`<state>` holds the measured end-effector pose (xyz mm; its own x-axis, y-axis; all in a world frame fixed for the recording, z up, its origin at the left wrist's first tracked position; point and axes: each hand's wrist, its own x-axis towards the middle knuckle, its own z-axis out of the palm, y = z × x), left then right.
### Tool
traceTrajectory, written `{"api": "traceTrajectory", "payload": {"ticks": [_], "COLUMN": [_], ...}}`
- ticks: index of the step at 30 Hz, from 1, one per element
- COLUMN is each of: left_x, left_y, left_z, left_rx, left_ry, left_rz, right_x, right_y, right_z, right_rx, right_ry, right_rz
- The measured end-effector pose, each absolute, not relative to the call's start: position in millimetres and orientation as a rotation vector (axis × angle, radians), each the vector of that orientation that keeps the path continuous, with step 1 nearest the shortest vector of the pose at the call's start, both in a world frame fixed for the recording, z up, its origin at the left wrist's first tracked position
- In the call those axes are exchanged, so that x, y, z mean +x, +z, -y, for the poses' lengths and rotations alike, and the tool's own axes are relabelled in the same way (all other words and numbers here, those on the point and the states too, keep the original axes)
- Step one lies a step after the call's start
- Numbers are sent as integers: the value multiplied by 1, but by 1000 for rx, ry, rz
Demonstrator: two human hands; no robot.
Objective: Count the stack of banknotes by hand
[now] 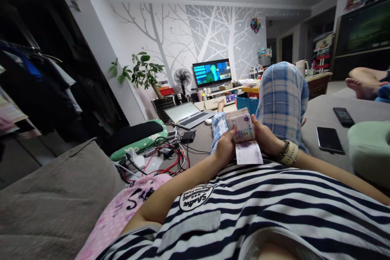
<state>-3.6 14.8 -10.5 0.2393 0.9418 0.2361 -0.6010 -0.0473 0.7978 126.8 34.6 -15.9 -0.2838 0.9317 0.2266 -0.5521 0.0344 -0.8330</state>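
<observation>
A stack of banknotes (pixel 244 124), with a purple 5 note on top, is held over my lap between both hands. My left hand (pixel 226 145) is closed on the stack's left side, its thumb lying across the front. At the right edge, my right hand (pixel 265 136) grips the same stack, thumb near the upper corner; its other fingers are mostly hidden. One purple banknote (pixel 249 154) hangs below the stack, over the striped shirt (pixel 274 187). My raised knee in blue plaid trousers (pixel 282 97) stands just beyond my right hand.
To the left lie an open laptop (pixel 190 117), a white mouse (pixel 208 122) and tangled cables (pixel 175 158). On the right are a phone (pixel 330 139), a remote control (pixel 343 116) and a pale green cushion (pixel 370 146). Another person's foot (pixel 359 88) rests at the far right.
</observation>
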Motion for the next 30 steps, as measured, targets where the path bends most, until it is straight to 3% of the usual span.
{"api": "traceTrajectory", "payload": {"ticks": [11, 20, 26, 30], "left_x": [-5, -3, -4, -3], "left_y": [-15, -10, -9, -10], "left_z": [-18, -11, -11, -14], "left_rx": [1050, 965, 950, 933], "left_ry": [1289, 1284, 1300, 1309], "left_rz": [-444, -466, -464, -494], "right_x": [132, 134, 130, 131], "right_y": [-14, -8, -9, -8], "right_z": [-35, -26, -26, -23], "right_rx": [-727, -694, -583, -598], "right_ry": [1089, 986, 1183, 1139], "right_rz": [1198, 1236, 1195, 1257]}}
